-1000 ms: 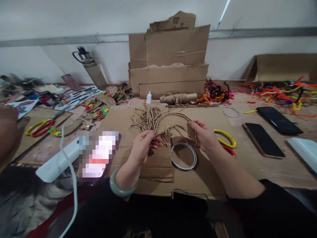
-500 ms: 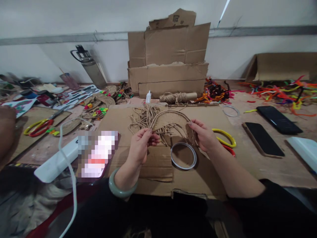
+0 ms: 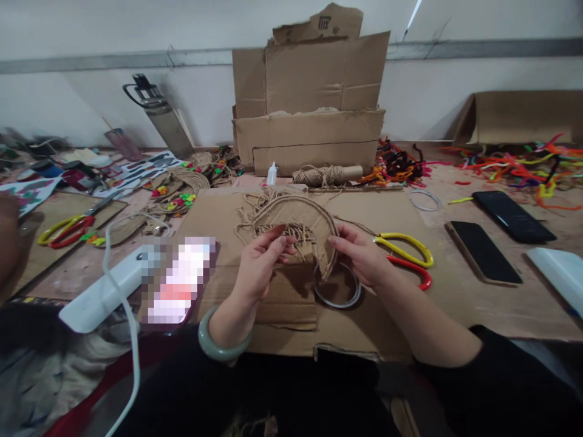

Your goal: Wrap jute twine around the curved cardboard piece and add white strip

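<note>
My right hand pinches the right end of a curved cardboard piece, which has jute twine running along its outer edge. At the piece's left end, my left hand has its thumb and fingers closed; what lies between them I cannot make out. Behind the piece is a heap of loose twine strands, partly hidden by it. Below my right fingers, a ring-shaped roll of tape rests on the cardboard sheet. Scissors with yellow and red handles lie beside my right wrist.
A glue bottle and a twine spool stand behind the sheet, before a cardboard box. Phones lie right; a lit phone and white cable left. Another person's hand shows far left.
The curved piece has turned to show its flat face and shifted slightly left. My right hand has moved left with it, uncovering more of the scissors. My left fingers now sit lower on the piece.
</note>
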Available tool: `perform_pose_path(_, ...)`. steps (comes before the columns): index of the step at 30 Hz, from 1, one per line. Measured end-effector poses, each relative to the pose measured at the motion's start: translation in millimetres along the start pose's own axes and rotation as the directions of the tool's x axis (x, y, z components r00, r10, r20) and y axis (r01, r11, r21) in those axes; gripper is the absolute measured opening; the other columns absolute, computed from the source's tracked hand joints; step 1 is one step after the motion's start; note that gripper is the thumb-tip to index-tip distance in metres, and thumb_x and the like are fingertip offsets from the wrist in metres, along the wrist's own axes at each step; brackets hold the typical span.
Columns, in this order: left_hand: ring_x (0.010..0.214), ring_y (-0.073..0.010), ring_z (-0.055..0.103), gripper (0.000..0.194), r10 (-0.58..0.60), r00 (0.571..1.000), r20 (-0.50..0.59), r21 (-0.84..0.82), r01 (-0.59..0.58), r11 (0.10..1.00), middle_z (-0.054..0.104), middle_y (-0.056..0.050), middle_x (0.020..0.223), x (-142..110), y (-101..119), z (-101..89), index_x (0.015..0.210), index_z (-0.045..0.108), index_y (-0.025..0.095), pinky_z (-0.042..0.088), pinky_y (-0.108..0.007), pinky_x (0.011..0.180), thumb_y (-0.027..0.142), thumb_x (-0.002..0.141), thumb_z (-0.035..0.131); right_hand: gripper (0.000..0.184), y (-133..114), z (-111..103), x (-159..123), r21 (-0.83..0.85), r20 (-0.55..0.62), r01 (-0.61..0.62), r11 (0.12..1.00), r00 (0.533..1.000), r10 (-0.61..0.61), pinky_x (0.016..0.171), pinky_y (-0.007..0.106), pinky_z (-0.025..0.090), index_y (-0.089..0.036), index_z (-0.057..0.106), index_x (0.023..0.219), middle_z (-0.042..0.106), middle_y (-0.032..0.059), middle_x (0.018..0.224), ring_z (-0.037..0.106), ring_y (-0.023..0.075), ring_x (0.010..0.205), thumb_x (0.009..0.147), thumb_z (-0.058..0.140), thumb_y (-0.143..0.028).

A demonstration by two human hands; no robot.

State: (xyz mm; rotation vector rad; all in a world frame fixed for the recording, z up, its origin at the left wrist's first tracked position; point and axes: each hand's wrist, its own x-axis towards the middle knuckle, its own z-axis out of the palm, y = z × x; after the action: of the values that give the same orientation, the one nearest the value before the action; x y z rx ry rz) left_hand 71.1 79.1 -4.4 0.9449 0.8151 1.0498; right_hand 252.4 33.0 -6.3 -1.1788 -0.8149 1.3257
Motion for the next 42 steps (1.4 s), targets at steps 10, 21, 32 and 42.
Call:
perform_pose_path(10,0.056,-0.0102,0.063,0.025,-0.037,0.999,-0.015,0.014,0.037,0.999,0.072,-0.008,0.072,1.2,-0.8,-1.5,0.070,0.070,0.011,0.045,-0.017,0.048,0.036,0.065,0.072,0.028,11.4,0.1,-1.2,-0.219,0.166,0.056,0.974,0.986,-0.020,0.059,0.025,0.046,-0.019,0.055,0.085,0.060,-0.0031,0.068,0.057,0.0104,0.058,0.071,0.065,-0.041)
perform_pose_path(21,0.049,-0.0099,0.060,0.021,0.016,0.985,-0.169,-0.034,-0.022,0.999,0.068,-0.005,0.058,4.2,1.9,-2.1,0.060,0.065,0.012,0.042,-0.019,0.047,0.033,0.065,0.067,0.020,-20.7,-23.3,-9.4,-0.954,0.296,0.297,-0.037,0.955,0.026,0.071,0.033,0.044,-0.020,0.067,0.092,0.069,0.0085,0.092,0.062,0.0242,0.086,0.078,0.055,-0.023)
perform_pose_path(32,0.049,-0.0092,0.058,0.020,-0.003,0.987,-0.158,-0.070,-0.008,0.998,0.066,-0.004,0.056,3.0,2.5,-1.6,0.059,0.066,0.012,0.041,-0.019,0.047,0.031,0.061,0.069,0.022,-16.1,-27.0,-5.4,-0.957,0.291,0.291,0.007,0.957,0.004,0.072,0.030,0.046,-0.020,0.066,0.089,0.069,0.0060,0.091,0.063,0.0204,0.084,0.081,0.046,-0.019)
perform_pose_path(42,0.048,-0.0100,0.059,0.021,0.005,0.985,-0.173,-0.037,-0.011,0.999,0.066,-0.004,0.057,3.7,1.5,-2.1,0.060,0.063,0.013,0.041,-0.020,0.047,0.033,0.063,0.067,0.019,-19.8,-34.7,-9.4,-0.890,0.228,0.291,0.352,0.951,-0.210,0.067,0.030,0.048,-0.023,0.067,0.087,0.068,0.0036,0.080,0.062,0.0178,0.072,0.079,0.049,-0.024)
